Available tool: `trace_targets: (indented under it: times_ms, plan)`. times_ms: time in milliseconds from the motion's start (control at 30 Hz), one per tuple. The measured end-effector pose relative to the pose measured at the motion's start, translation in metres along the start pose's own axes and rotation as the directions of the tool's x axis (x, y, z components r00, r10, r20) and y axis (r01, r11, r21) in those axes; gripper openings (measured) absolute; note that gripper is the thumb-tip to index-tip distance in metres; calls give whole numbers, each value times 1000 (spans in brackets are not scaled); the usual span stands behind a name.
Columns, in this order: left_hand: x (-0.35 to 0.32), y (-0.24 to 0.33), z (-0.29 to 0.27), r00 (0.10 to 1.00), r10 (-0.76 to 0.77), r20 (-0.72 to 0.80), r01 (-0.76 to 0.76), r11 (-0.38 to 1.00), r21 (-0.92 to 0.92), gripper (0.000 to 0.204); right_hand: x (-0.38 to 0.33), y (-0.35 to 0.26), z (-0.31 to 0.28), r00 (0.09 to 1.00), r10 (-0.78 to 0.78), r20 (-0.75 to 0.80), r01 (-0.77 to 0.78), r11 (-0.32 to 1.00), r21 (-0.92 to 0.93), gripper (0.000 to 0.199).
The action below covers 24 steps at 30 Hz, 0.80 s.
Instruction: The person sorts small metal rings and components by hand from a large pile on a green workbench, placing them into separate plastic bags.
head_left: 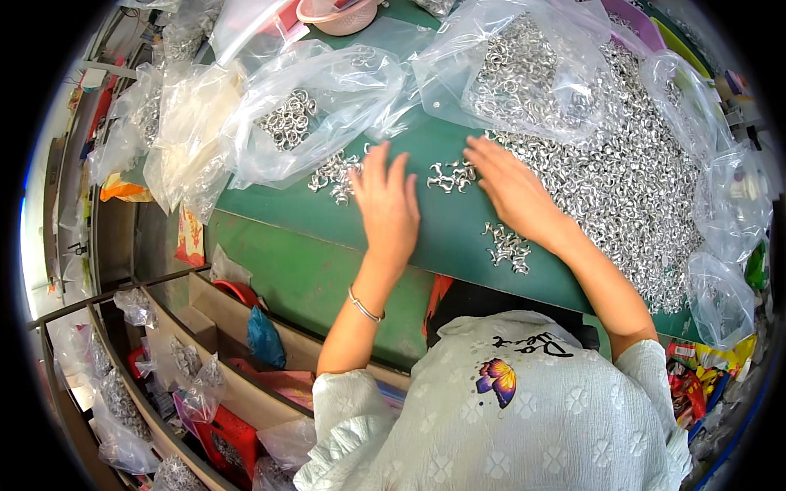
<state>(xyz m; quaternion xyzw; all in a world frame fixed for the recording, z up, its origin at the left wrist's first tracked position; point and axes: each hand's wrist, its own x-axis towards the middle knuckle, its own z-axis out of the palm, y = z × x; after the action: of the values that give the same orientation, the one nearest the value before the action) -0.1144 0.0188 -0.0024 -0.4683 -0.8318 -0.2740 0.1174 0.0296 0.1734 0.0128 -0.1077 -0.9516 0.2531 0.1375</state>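
The left hand (pixel 386 204) is flat, its fingers straight and slightly parted; the right hand (pixel 512 188) is likewise stretched out and tilted inward. Neither is clenched or seen grasping anything, though what lies under the palms I cannot tell.

Small silvery metal pieces lie around both. One small cluster (pixel 332 180) sits just left of the left hand's fingers, another group (pixel 449 176) between the two hands, close to the right fingertips, and a third patch (pixel 509 248) just below the right hand, near the table edge. The large heap (pixel 630 188) takes up the room to the right of the right hand and beside its forearm.

The green table (pixel 446 225) is bare in a strip between the wrists, down to the front edge, which the left forearm crosses just below the wrist. Beyond the left hand, a clear plastic bag (pixel 360 78) with metal rings (pixel 288 120) in it hems the space in; a second bag (pixel 458 57) lies beyond the right hand, leaving a narrow green gap between the bags.
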Motion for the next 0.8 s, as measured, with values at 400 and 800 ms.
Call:
trace_targets:
  times_ms: [400, 800]
  plan:
    - [-18, 32, -2, 986, -64, 156, 121, 914, -388, 39, -5, -3, 0, 999, -39, -35, 38, 999, -30, 36]
    - [4, 19, -5, 982, 14, 191, 69, 904, -422, 30, 14, 2, -2, 991, 130, 19, -131, 971, 201, 24]
